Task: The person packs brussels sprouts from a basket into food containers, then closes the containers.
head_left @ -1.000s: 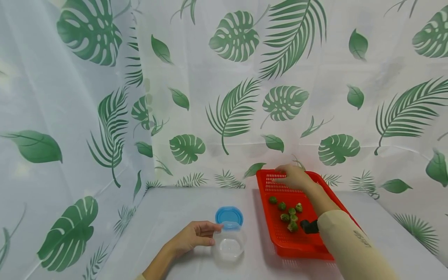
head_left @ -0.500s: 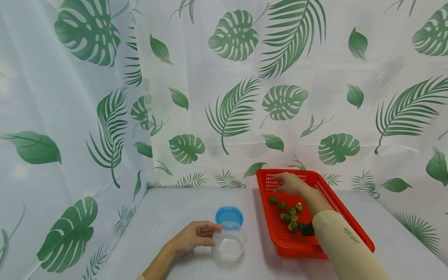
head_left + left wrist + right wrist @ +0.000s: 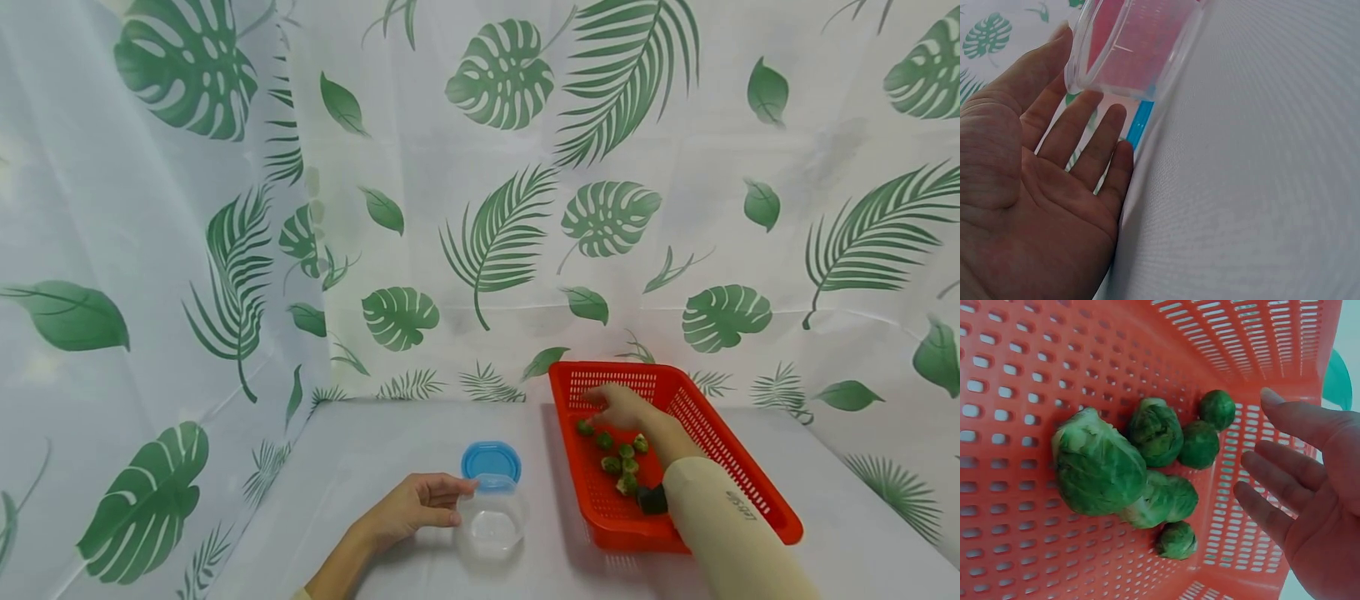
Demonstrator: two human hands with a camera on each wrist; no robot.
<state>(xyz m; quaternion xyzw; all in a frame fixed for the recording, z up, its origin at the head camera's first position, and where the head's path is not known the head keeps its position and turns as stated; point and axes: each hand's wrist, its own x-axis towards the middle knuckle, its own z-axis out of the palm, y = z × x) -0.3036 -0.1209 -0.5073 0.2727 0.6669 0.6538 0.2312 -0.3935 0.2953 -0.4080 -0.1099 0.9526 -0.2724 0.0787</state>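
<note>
A clear plastic container (image 3: 491, 530) stands on the table. My left hand (image 3: 420, 510) holds it at its left side, thumb and forefinger at the rim; the left wrist view shows the other fingers loosely spread near the container (image 3: 1138, 50). Behind the container lies a blue lid (image 3: 491, 461). My right hand (image 3: 624, 407) is inside the red basket (image 3: 750, 475), over its far left part. Its fingers (image 3: 1266, 509) are spread and hold nothing. Several Brussels sprouts (image 3: 1100, 465) lie on the basket floor, the nearest sprout (image 3: 584, 427) just below the right fingertips.
The basket's raised, slotted walls surround the right hand. A white table (image 3: 360, 454) carries everything, and a white curtain (image 3: 420, 167) with green leaves hangs behind and at the left. A dark object (image 3: 652, 500) sits at the right wrist.
My right hand has sunk lower into the basket, closer to the sprouts, and its forearm has shifted left. The left hand and the container have stayed in place.
</note>
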